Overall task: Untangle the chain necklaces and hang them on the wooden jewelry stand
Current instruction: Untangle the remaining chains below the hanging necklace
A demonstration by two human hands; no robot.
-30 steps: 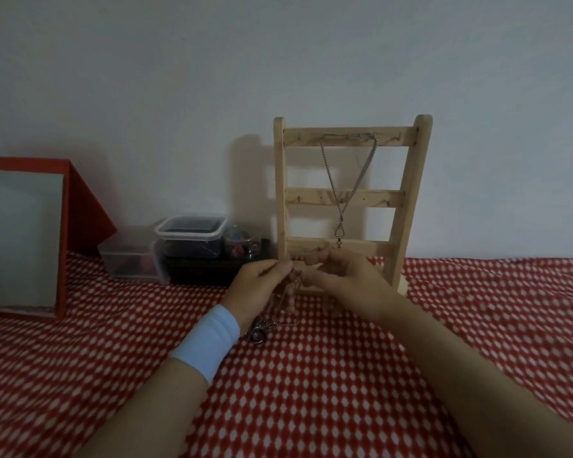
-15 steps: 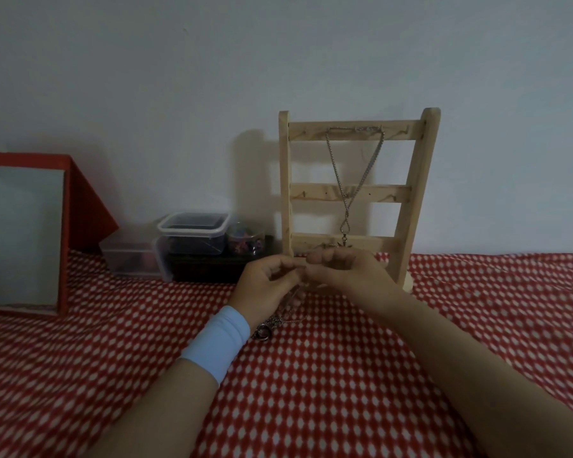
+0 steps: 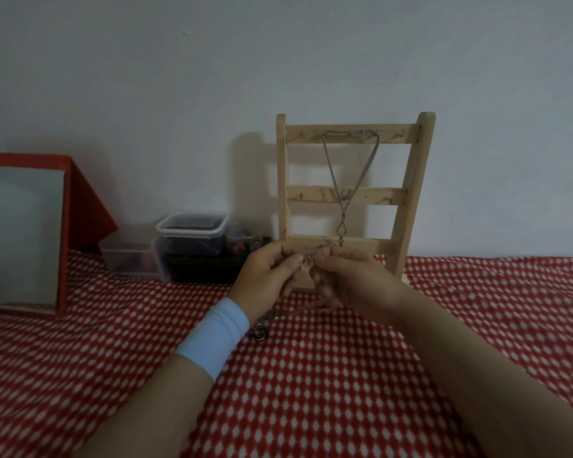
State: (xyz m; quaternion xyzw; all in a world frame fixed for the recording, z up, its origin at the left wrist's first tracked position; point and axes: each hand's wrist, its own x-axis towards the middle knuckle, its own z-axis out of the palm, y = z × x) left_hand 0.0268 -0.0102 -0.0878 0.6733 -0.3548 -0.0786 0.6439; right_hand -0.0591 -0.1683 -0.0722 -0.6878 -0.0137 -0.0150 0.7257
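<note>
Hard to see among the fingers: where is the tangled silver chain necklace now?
In the head view, centre, the tangled silver chain necklace is pinched between the left hand and right hand, in front of the bottom rung of the wooden jewelry stand.

Pale wooden jewelry stand [image 3: 311, 195], ladder-shaped, two posts and three rungs, upright. On its top rung, one silver chain necklace [image 3: 330, 166], hung from the pegs in a narrow V, down past the middle rung to a small loop just above the bottom rung. Just before the bottom rung, a tangled chain [image 3: 309, 259], pinched between fingers of left hand [image 3: 265, 276] and right hand [image 3: 354, 282], trailing down and left to a ringed clump [image 3: 260, 332] below the stand's left post.
</note>
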